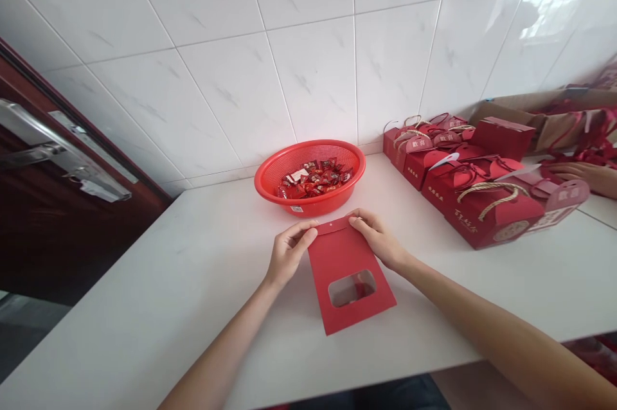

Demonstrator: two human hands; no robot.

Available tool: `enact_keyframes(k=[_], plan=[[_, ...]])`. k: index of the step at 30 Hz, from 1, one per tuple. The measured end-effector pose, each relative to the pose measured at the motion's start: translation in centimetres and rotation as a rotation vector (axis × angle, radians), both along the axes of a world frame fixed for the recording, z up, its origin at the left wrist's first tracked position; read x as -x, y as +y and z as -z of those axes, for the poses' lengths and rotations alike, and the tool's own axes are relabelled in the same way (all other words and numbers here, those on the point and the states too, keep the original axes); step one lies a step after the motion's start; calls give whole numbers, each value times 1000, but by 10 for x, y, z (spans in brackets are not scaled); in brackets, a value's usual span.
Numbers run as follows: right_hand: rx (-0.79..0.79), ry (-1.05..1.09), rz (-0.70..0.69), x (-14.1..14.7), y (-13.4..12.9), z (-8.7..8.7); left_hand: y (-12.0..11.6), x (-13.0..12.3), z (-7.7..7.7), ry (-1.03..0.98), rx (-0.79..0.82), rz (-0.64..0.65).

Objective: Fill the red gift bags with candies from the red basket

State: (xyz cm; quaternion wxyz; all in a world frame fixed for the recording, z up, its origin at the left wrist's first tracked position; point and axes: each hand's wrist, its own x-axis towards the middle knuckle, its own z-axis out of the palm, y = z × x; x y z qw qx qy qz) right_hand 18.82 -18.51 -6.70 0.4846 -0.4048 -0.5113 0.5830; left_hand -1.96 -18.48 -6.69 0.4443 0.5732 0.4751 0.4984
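A flat red paper bag [344,259] with a clear oblong window lies tilted over the white table, its folded top edge away from me. My left hand [289,252] pinches the top left corner between thumb and fingers. At the top right corner my right hand [376,236] grips the same edge, thumb on top. Just beyond both hands stands a red plastic basket [270,186] holding several red-wrapped sweets [318,180].
Several red gift boxes [482,211] with rope handles stand on the table [231,236] at the right. Behind them is a cardboard box [511,105]. Another person's hand [590,177] rests at the far right. A dark door [58,217] with a metal handle is at left.
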Motion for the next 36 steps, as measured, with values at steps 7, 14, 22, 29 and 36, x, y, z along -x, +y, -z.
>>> enact_keyframes(k=[7,14,22,29,36], plan=[[-193,-36,99,-5,-6,-11,-7,-5,-14,-70,22,120],[-340,-80,141,-2,-15,-15,-15,-1,-20,98,-214,1],[-380,-154,178,-2,-16,-12,-17,-1,-18,59,-247,-13],[-379,-114,133,-6,-17,-18,-14,0,-14,-63,-211,21],[-386,-19,1,-10,-15,-25,-13,-3,-22,-382,-11,247]])
